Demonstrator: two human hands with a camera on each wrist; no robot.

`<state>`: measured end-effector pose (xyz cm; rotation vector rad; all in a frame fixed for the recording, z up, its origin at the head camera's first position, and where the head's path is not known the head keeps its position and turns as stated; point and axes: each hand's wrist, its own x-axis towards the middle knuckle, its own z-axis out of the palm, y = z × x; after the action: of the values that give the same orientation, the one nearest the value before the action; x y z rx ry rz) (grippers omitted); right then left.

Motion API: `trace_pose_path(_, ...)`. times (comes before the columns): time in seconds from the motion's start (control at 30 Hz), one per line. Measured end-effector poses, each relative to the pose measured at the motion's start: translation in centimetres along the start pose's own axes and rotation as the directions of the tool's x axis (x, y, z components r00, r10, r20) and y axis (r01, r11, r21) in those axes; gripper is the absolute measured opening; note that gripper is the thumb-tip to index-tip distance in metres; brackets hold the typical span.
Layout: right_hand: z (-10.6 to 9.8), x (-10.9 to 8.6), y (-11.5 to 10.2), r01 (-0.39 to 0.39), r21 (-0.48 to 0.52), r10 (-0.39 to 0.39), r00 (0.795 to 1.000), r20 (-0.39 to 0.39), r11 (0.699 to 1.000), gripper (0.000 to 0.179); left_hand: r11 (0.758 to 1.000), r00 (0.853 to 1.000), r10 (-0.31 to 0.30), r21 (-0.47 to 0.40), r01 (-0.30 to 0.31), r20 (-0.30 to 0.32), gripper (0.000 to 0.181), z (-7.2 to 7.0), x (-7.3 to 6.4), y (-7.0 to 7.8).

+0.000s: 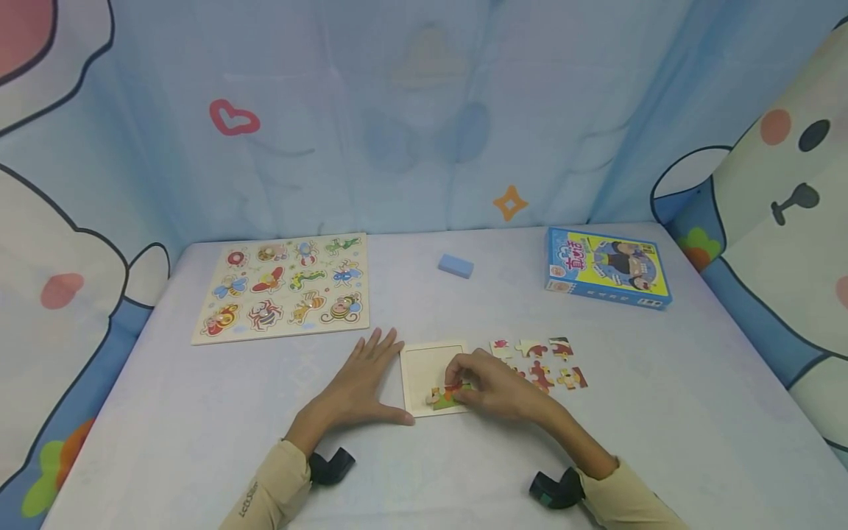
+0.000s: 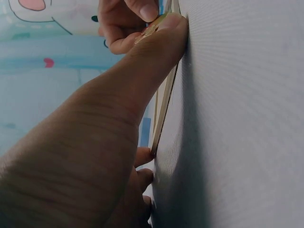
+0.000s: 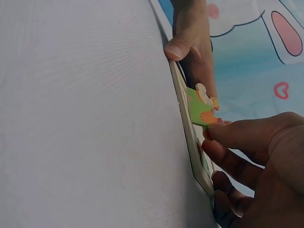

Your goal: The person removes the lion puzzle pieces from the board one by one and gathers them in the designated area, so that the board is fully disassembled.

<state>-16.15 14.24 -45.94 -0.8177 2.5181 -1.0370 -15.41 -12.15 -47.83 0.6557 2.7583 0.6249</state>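
My left hand (image 1: 361, 379) lies spread at the left side of a shallow wooden puzzle tray (image 1: 417, 361), fingers straight, its thumb and a fingertip at the tray's edge. My right hand (image 1: 493, 383) is over the tray's right part and pinches a green and orange jigsaw piece (image 3: 198, 107) between thumb and fingers. In the right wrist view that piece is tilted up from the tray, and part of another piece (image 3: 205, 159) shows below it, mostly hidden by the fingers. Several loose jigsaw pieces (image 1: 539, 374) lie to the right of the tray, some hidden behind my right hand.
A wooden board with insect pictures (image 1: 285, 287) lies at the back left. A small blue block (image 1: 456, 266) sits at the back middle, and a blue and yellow box (image 1: 609, 266) at the back right. A patterned blue curtain (image 1: 411, 125) hangs behind the white-covered table (image 1: 424, 471).
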Motion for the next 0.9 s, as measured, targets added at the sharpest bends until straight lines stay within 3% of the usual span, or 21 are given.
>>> trace_pose_path(0.9,-0.2,-0.2,0.37,0.011,0.002,-0.011,0.999,0.037,1.0,0.026,1.0,1.0,-0.002,-0.011,0.002,-0.003,0.119,-0.13,-0.07,0.14)
